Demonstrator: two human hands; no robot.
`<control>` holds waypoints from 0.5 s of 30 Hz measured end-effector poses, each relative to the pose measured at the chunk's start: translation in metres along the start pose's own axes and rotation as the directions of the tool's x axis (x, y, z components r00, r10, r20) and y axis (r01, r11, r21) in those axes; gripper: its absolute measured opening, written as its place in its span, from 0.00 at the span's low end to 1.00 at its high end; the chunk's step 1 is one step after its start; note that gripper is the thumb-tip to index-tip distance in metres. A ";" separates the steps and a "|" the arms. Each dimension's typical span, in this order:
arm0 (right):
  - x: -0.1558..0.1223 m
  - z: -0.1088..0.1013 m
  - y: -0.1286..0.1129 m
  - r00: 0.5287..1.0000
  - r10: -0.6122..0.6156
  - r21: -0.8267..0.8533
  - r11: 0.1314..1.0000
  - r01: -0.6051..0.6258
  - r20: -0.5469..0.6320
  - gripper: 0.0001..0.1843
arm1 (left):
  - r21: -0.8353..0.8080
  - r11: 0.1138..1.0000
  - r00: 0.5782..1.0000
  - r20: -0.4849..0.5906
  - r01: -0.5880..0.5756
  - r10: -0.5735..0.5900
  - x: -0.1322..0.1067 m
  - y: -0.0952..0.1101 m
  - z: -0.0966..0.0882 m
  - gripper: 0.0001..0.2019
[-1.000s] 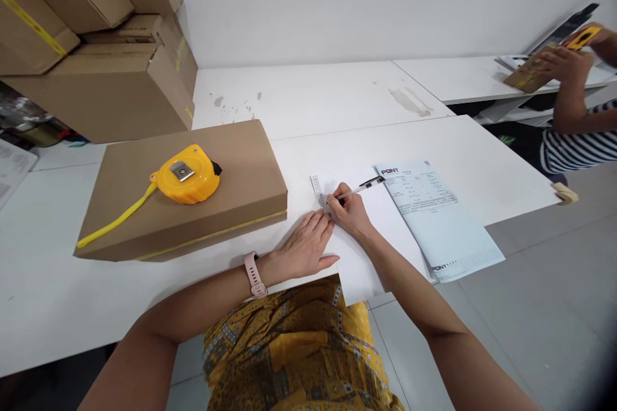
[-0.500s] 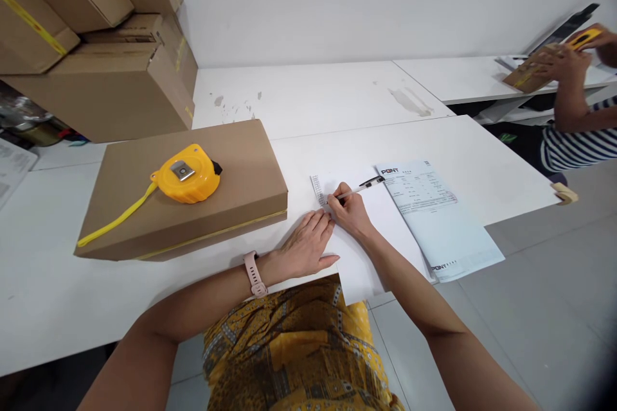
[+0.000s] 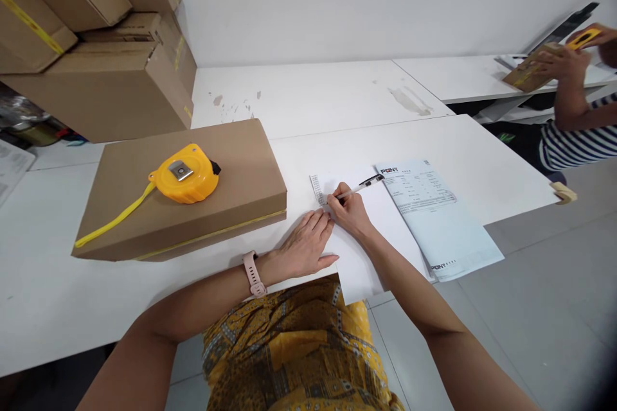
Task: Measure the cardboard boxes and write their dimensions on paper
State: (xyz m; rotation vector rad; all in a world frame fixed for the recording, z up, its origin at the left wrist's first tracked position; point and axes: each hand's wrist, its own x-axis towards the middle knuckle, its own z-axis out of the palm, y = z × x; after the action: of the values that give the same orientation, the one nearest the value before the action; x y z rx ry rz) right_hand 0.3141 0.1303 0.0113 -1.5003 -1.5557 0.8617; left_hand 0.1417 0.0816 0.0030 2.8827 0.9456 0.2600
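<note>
My right hand [image 3: 351,210] grips a pen [image 3: 362,187] with its tip on a white sheet [image 3: 371,237], beside a column of small print near the sheet's top left corner. My left hand [image 3: 304,246] lies flat with fingers stretched out, pressing down the sheet's left edge; a pink watch is on that wrist. A pale blue printed form [image 3: 436,218] lies to the right, overlapping the sheet. To the left, a flat brown cardboard box [image 3: 241,186] carries a yellow tape measure [image 3: 184,174] with its tape pulled out leftward.
Larger cardboard boxes [image 3: 101,77] are stacked at the back left against the wall. The white table [image 3: 337,96] extends back. At the far right, another person in a striped top [image 3: 576,141] handles a brown box and a yellow tool at a neighbouring table.
</note>
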 end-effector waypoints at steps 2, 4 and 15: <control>0.000 0.000 -0.001 1.000 -0.003 -0.008 1.000 0.003 -0.002 0.09 | -0.005 1.000 1.000 0.001 0.001 -0.001 0.000 0.000 0.001 0.38; 0.000 0.000 -0.001 1.000 -0.007 -0.012 1.000 0.007 -0.008 0.09 | -0.003 1.000 1.000 0.004 -0.001 0.001 0.000 0.000 0.001 0.38; 0.000 0.001 0.001 0.999 -0.018 -0.005 1.000 0.018 -0.033 0.10 | -0.022 1.000 1.000 -0.006 0.003 -0.003 -0.001 0.000 0.002 0.38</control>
State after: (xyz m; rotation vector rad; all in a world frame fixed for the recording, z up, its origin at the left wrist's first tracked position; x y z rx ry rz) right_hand 0.3143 0.1308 0.0098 -1.4949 -1.5453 0.8193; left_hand 0.1413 0.0816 0.0009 2.8616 0.9424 0.2778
